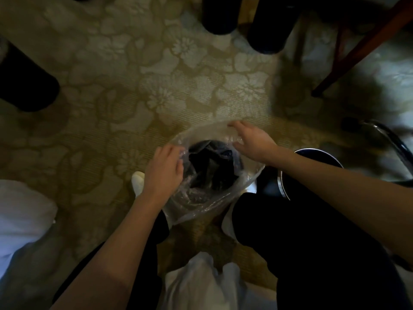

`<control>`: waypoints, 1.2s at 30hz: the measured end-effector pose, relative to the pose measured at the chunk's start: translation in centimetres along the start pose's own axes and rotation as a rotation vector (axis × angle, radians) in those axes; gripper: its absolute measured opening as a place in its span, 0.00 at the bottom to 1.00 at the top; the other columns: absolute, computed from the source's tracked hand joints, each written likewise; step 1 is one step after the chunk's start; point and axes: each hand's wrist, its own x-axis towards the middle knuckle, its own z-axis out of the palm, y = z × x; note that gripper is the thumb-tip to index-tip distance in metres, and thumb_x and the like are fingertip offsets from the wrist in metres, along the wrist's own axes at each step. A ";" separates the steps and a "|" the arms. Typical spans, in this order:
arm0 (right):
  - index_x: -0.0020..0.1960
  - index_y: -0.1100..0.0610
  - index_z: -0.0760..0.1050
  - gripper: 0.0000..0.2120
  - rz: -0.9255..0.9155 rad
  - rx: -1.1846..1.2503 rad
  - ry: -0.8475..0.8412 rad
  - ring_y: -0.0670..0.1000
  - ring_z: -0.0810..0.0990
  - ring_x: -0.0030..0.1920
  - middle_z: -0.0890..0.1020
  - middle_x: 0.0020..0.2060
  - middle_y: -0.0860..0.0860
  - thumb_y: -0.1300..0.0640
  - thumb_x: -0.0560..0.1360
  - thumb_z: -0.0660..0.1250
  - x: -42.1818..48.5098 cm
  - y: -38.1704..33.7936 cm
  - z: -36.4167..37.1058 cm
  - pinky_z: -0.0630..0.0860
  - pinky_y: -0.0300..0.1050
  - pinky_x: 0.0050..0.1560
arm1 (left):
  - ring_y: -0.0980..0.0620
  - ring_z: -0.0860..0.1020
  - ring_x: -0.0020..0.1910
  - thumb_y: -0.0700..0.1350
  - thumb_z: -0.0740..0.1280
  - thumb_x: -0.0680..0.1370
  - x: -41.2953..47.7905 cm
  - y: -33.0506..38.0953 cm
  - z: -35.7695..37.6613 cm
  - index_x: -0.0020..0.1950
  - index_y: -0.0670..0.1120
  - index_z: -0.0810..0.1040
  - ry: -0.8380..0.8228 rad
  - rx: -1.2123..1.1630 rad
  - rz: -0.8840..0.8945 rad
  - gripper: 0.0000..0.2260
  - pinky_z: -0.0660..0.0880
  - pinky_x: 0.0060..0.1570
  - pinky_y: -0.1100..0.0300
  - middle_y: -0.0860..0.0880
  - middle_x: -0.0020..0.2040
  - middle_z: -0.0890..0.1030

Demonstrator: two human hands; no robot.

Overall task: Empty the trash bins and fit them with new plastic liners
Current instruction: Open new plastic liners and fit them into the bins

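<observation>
A clear plastic liner (207, 204) hangs open over a small trash bin on the carpet between my legs; dark contents (212, 166) show inside it. My left hand (164, 171) grips the liner's left edge with curled fingers. My right hand (250, 142) holds the far right edge of the liner, fingers bent over the rim. The bin's own wall is hidden under the plastic.
A second bin with a shiny metal rim (283, 186) stands to the right. Three dark cylinders (220, 14) (271, 23) (24, 83) stand on the floral carpet. A wooden furniture leg (357, 48) crosses the upper right. White bags (201, 285) (20, 211) lie near me.
</observation>
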 end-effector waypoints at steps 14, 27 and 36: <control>0.81 0.52 0.40 0.49 0.249 0.207 -0.463 0.58 0.47 0.80 0.43 0.80 0.53 0.52 0.75 0.73 4.2 6.8 5.7 0.54 0.58 0.77 | 0.47 0.60 0.76 0.56 0.71 0.75 5.3 -5.0 6.7 0.80 0.54 0.53 -0.486 -0.533 -0.523 0.39 0.63 0.72 0.45 0.52 0.79 0.59; 0.39 0.58 0.79 0.13 0.641 0.544 -0.959 0.47 0.82 0.35 0.83 0.30 0.51 0.72 0.76 0.65 -0.5 7.8 7.8 0.80 0.38 0.36 | 0.46 0.61 0.76 0.65 0.81 0.51 0.7 -5.0 8.2 0.80 0.55 0.44 -0.850 -0.673 -0.662 0.68 0.62 0.73 0.43 0.52 0.79 0.58; 0.49 0.59 0.73 0.08 0.424 -0.031 -1.036 0.48 0.72 0.29 0.74 0.33 0.54 0.70 0.75 0.65 -2.0 6.2 8.6 0.70 0.35 0.22 | 0.43 0.62 0.76 0.56 0.79 0.66 -3.5 -3.2 9.3 0.80 0.47 0.38 -0.871 -0.347 -0.628 0.59 0.64 0.72 0.50 0.46 0.80 0.56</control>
